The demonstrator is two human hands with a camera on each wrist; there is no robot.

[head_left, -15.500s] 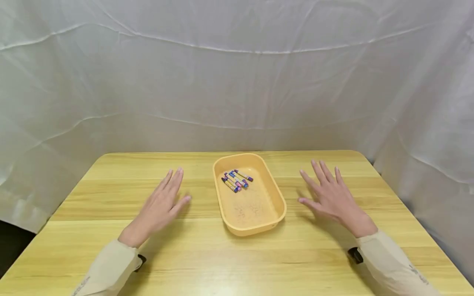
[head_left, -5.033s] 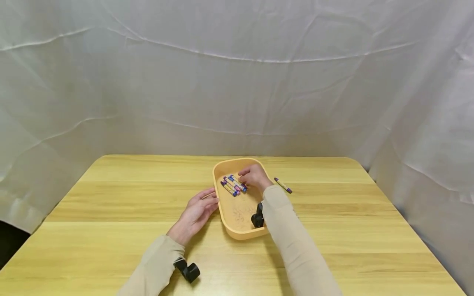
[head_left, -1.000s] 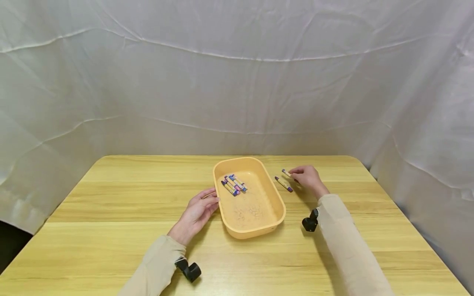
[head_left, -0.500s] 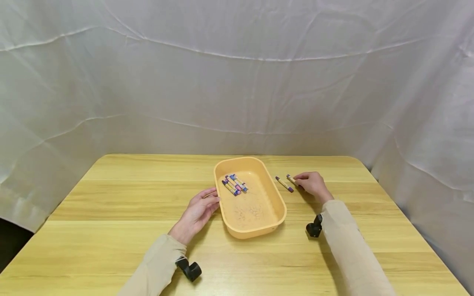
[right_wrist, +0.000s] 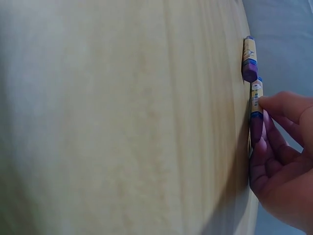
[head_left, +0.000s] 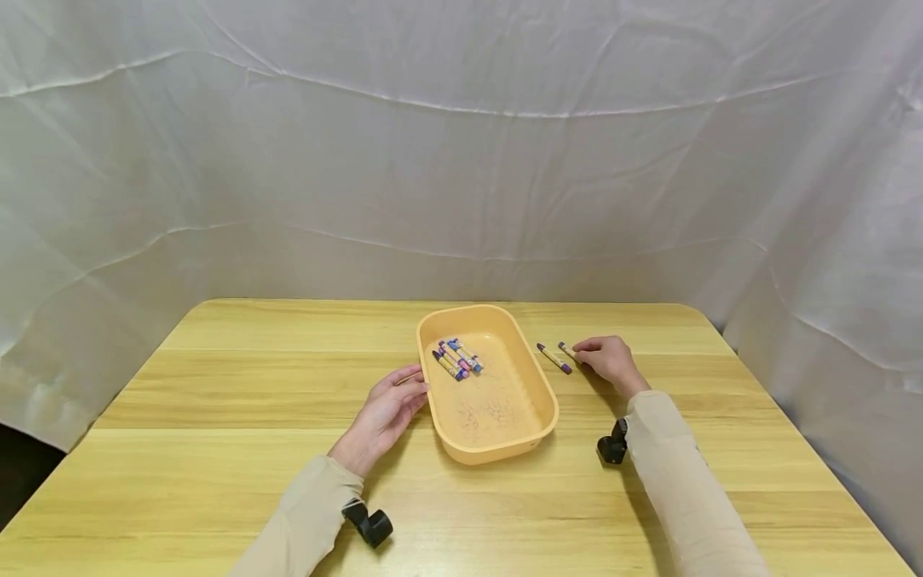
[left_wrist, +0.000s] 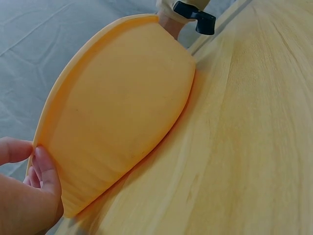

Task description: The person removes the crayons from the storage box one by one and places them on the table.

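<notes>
Pinching one crayon (head_left: 567,350) against the wooden surface (head_left: 216,385), the right hand (head_left: 610,359) has its fingertips curled round the near end, to the right of the yellow tray (head_left: 537,417). A second crayon (head_left: 554,358) lies just beside it, between it and the tray. The left hand (head_left: 382,413) grips the tray's left rim, thumb over the edge. More crayons (head_left: 457,358) sit bunched in the tray's far end. Only the right wrist view shows the two loose crayons close up, seemingly almost touching end to end.
</notes>
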